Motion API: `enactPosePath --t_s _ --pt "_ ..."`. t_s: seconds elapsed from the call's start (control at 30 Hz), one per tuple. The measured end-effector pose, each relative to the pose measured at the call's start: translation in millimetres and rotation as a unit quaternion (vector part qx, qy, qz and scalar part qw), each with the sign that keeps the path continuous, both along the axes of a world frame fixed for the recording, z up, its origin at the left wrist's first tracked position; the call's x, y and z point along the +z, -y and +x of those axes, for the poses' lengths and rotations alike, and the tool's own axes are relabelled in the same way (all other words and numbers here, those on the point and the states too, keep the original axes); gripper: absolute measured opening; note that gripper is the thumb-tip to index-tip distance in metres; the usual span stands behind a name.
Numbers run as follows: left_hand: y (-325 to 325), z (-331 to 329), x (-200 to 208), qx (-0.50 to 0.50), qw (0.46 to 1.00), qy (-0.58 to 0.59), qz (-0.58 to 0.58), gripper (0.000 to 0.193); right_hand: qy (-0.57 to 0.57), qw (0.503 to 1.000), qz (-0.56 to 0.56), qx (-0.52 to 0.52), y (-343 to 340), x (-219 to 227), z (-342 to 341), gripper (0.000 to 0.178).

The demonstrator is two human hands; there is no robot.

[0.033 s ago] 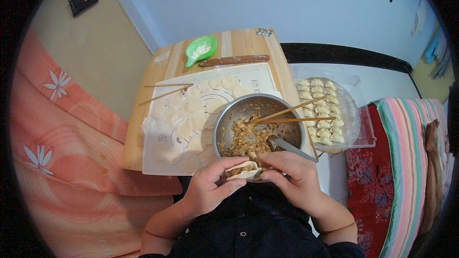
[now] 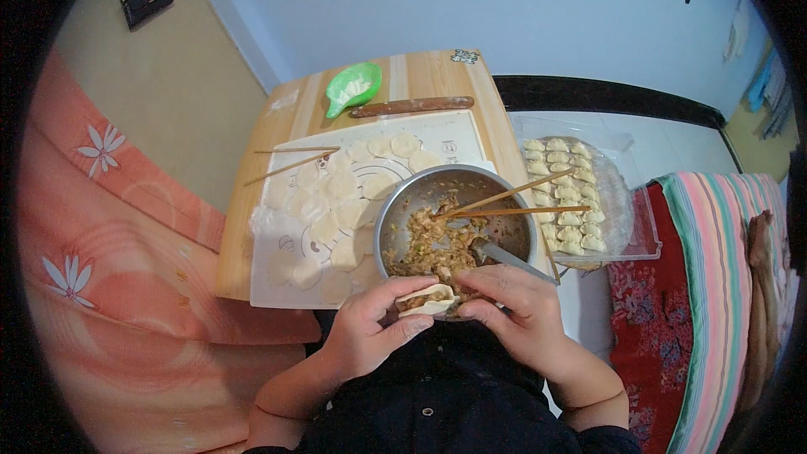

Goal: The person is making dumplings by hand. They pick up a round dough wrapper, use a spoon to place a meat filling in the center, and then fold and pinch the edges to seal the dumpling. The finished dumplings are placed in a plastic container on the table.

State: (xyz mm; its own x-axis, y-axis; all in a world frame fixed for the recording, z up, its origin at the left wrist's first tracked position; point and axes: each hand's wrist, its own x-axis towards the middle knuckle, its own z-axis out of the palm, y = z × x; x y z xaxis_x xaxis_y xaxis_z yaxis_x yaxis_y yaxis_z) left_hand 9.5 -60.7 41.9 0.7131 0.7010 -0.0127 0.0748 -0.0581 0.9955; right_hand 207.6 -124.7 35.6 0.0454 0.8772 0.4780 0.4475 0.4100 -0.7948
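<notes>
A half-folded dumpling (image 2: 427, 300) is held over the near rim of a metal bowl, its pale wrapper still gaping along the top with brown filling showing. My left hand (image 2: 374, 319) is closed round its left side, thumb in front and index finger behind. At its right end, the thumb and curled fingers of my right hand (image 2: 517, 307) bracket the wrapper's edge. The metal bowl (image 2: 388, 227) contains chopped filling (image 2: 433, 240), two chopsticks (image 2: 504, 197) and a metal-handled utensil (image 2: 513, 261). Many round dough wrappers (image 2: 345, 193) lie spread to its left.
The wrappers lie on a white mat (image 2: 269, 290) on a wooden table (image 2: 235, 240). Beyond are a rolling pin (image 2: 412, 107), a green dish (image 2: 340, 92) of flour and thin sticks (image 2: 290, 168). At right, a clear tray (image 2: 643, 240) holds rows of finished dumplings (image 2: 567, 202).
The dumpling's right end has drawn in very slightly to the left. Both hands and everything else look the same.
</notes>
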Motion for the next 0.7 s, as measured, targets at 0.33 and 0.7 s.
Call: enactPosePath --t_s 0.33,0.7 --pt "2 2 4 0.0 0.997 -0.031 0.067 0.04 0.018 1.0 0.008 0.024 0 1 -1 0.018" --pt "2 1 6 -0.009 0.984 -0.074 0.163 0.04 0.097 0.993 0.068 0.006 0 8 0 0.025"
